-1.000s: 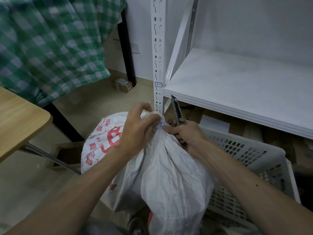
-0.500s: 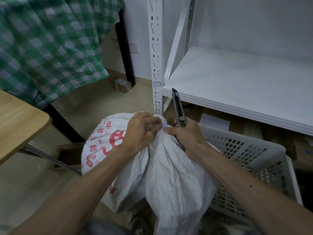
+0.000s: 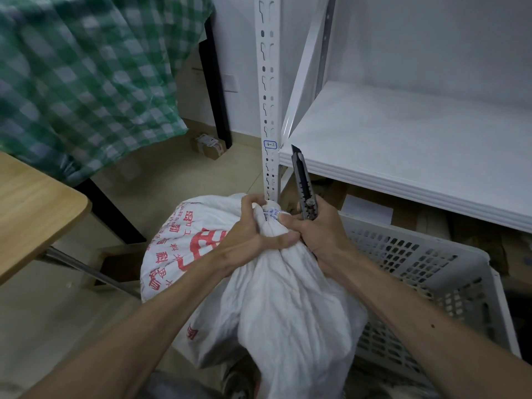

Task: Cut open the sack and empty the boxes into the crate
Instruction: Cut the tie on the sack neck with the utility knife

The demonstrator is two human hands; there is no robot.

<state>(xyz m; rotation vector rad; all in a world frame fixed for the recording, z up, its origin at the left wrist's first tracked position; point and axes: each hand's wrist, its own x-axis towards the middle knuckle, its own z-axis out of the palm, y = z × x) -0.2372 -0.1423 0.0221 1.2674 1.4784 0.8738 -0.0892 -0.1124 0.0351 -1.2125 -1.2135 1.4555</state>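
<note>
A white woven sack (image 3: 282, 306) with red printed characters stands upright in front of me, its neck bunched and tied with a pale cord (image 3: 270, 213). My left hand (image 3: 247, 237) grips the gathered neck from the left. My right hand (image 3: 316, 234) presses against the neck from the right and holds a dark utility knife (image 3: 303, 185), which points up and away from the sack. A white perforated plastic crate (image 3: 426, 272) sits just right of the sack, partly behind it. The boxes are hidden inside the sack.
A white metal shelf (image 3: 403, 145) with a slotted upright post (image 3: 269, 96) stands behind the sack. A wooden table corner (image 3: 37, 208) is at left, green checked cloth (image 3: 86, 70) hangs above it. A small cardboard box (image 3: 208, 145) lies on the floor.
My left hand shifted its grip lower around the neck, thumb wrapping under the tie. The right hand and knife stayed by the neck; the view drew slightly closer.
</note>
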